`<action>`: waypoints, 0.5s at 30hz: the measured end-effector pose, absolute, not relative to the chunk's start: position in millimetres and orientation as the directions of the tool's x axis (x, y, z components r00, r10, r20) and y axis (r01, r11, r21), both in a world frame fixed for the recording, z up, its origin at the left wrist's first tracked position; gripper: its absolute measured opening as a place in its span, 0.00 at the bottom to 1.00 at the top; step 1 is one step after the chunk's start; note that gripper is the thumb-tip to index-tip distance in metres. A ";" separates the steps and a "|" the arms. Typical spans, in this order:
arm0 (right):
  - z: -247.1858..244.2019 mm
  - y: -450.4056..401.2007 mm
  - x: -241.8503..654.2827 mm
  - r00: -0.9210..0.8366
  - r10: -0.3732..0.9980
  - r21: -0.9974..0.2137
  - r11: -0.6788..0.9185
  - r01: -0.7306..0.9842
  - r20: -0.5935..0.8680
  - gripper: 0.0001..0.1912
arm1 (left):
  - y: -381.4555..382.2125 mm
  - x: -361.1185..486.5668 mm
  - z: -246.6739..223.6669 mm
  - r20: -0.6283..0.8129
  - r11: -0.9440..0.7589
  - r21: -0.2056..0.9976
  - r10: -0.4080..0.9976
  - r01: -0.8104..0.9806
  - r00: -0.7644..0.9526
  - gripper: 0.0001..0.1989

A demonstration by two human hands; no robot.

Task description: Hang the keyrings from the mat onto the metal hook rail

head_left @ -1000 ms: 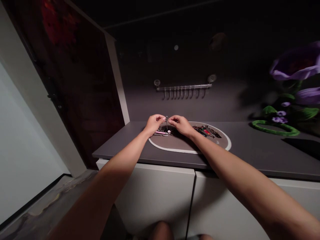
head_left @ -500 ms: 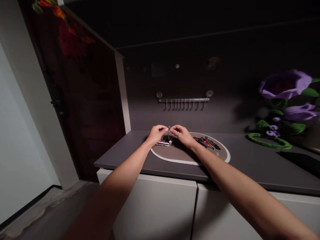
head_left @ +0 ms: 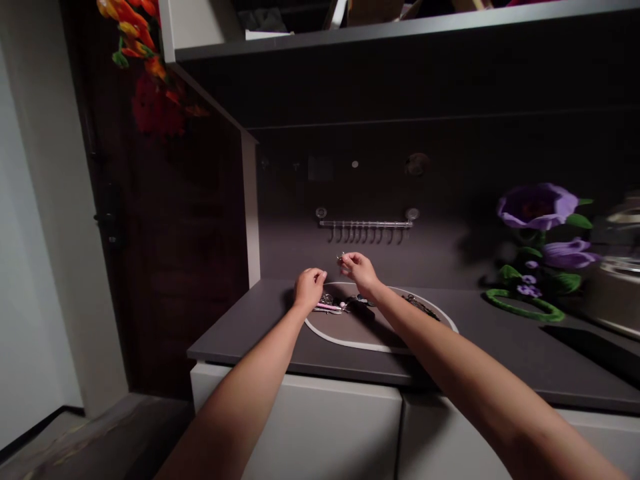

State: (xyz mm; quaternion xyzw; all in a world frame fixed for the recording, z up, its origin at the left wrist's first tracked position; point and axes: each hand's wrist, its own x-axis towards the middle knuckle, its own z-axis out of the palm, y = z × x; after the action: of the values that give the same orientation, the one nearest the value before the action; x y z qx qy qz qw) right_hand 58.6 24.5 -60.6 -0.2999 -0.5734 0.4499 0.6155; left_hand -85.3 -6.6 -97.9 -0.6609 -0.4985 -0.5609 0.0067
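My right hand (head_left: 360,272) is raised above the mat, thumb and fingers pinched on a small metal piece (head_left: 341,257) too small to name. My left hand (head_left: 309,288) is lower and to the left, its fingers drawn together over the mat's left edge; whether they hold anything is too small to tell. Beneath the hands lies an oval mat (head_left: 345,337) with a white rim. A pink and silver item (head_left: 327,307) rests on it beside my left hand. Dark metal items (head_left: 421,307) lie on the right part, partly behind my right forearm.
A clear rail with several hooks (head_left: 367,225) is on the wall behind the mat. Purple artificial flowers (head_left: 540,207) with a green ring base (head_left: 523,307) stand at the right, near a pale appliance (head_left: 617,287). An open shelf (head_left: 400,30) hangs overhead.
My hands have moved apart; the right one is now higher than the left, with the small metal piece in its fingers. The view has tilted up, showing the shelf.
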 end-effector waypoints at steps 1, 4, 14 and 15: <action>-56.3 28.6 55.3 -0.055 0.902 -0.884 0.406 -0.233 0.429 0.16 | -7.2 -85.9 -98.1 0.747 -0.480 0.541 0.652 0.691 -0.131 0.11; -43.1 40.6 45.4 -0.027 0.913 -0.880 0.383 -0.283 0.406 0.13 | -9.8 -86.8 -97.7 0.736 -0.414 0.521 0.661 0.747 -0.146 0.11; -15.5 72.9 19.1 0.108 0.945 -0.844 0.325 -0.428 0.309 0.07 | -11.0 -88.6 -97.7 0.699 -0.280 0.469 0.698 0.838 -0.157 0.12; -14.8 75.5 17.7 0.111 0.947 -0.844 0.320 -0.431 0.302 0.07 | -11.1 -88.8 -97.7 0.700 -0.280 0.469 0.697 0.838 -0.159 0.12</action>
State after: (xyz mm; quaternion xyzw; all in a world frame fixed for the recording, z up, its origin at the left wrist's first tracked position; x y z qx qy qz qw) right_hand 17.7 75.5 -14.8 -0.2950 -0.4374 0.5030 0.6846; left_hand -88.8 -11.1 -97.7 -0.6441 -0.5956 -0.4743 0.0744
